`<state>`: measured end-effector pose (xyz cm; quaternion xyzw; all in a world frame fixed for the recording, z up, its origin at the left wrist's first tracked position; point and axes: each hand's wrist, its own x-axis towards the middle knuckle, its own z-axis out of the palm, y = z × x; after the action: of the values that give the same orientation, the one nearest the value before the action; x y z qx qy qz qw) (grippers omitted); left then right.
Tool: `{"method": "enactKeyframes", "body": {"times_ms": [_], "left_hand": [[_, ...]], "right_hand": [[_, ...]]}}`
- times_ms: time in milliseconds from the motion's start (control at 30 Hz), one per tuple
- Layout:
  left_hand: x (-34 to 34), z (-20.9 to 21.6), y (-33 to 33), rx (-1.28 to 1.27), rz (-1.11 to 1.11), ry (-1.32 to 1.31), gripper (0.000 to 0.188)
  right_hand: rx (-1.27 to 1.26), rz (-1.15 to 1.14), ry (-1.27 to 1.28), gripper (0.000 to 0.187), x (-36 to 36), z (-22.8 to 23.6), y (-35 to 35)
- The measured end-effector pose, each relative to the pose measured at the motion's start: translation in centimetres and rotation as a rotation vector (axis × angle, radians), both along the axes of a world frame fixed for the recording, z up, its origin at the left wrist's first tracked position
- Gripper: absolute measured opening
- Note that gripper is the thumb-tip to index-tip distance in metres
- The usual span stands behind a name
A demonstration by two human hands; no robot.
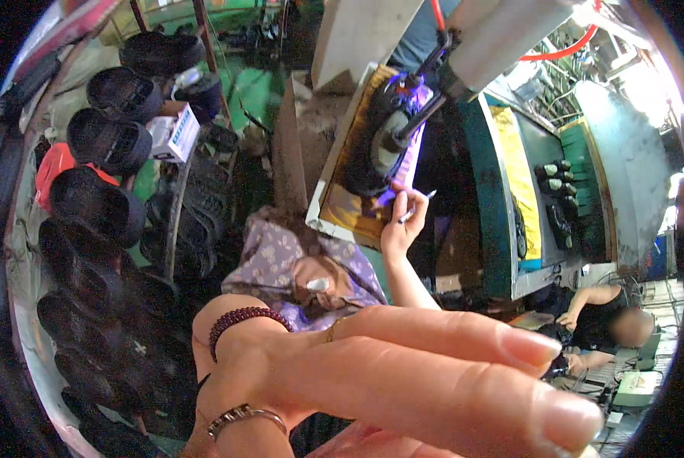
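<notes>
Close in front, my left hand (403, 382) reaches across the lower picture with its large fingers stretched out to the right, apparently holding nothing. A string of dark red beads (250, 314) circles its wrist. Farther off, my right hand (407, 217) pinches a thin pen-like tool (418, 206), at the near edge of a white-rimmed tray (328, 224) with a yellow-brown lining. A dark, shoe-like piece (368, 156) rests in that tray under violet light. Its details are hard to make out. Patterned floral cloth (269, 256) covers my lap.
Racks of dark shoe-shaped pieces (105, 141) line the left, beside a small white box (172, 133). A grey machine column (502, 38) hangs above the tray. On the right, a green-sided bench (491, 191) carries dark shoes (557, 183). A co-worker (598, 317) sits at lower right.
</notes>
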<state>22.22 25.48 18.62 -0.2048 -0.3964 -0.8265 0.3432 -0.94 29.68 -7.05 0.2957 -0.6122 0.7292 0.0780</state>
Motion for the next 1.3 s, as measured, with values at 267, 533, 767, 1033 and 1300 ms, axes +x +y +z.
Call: {"method": "enactKeyframes", "body": {"times_ms": [267, 533, 767, 1033, 1300], "left_hand": [[0.9, 0.3, -1.5, -0.126, 0.014, 0.306, 0.015], [-5.0, -7.2, -6.1, -0.186, 0.649, 0.049, 0.041], [-11.2, -17.4, -9.9, -0.393, 0.84, -0.821, 0.047], [-13.4, -23.6, -10.1, -0.746, 0.935, -1.104, 0.041], [-13.4, -24.5, -8.4, -0.789, 0.808, -1.254, 0.038]], "right_hand": [[-0.083, 0.041, -0.118, 0.01, 0.4, 0.6, -0.2], [-0.119, -0.019, -0.053, 0.028, -1.0, -1.2, 0.5], [-0.162, -0.047, -0.289, 0.059, -1.6, 0.6, 1.0], [-0.14, -0.138, -0.362, 0.033, -4.3, 1.6, 2.3], [-0.22, -0.132, -0.421, 0.021, -6.8, 1.9, 2.2]]}}
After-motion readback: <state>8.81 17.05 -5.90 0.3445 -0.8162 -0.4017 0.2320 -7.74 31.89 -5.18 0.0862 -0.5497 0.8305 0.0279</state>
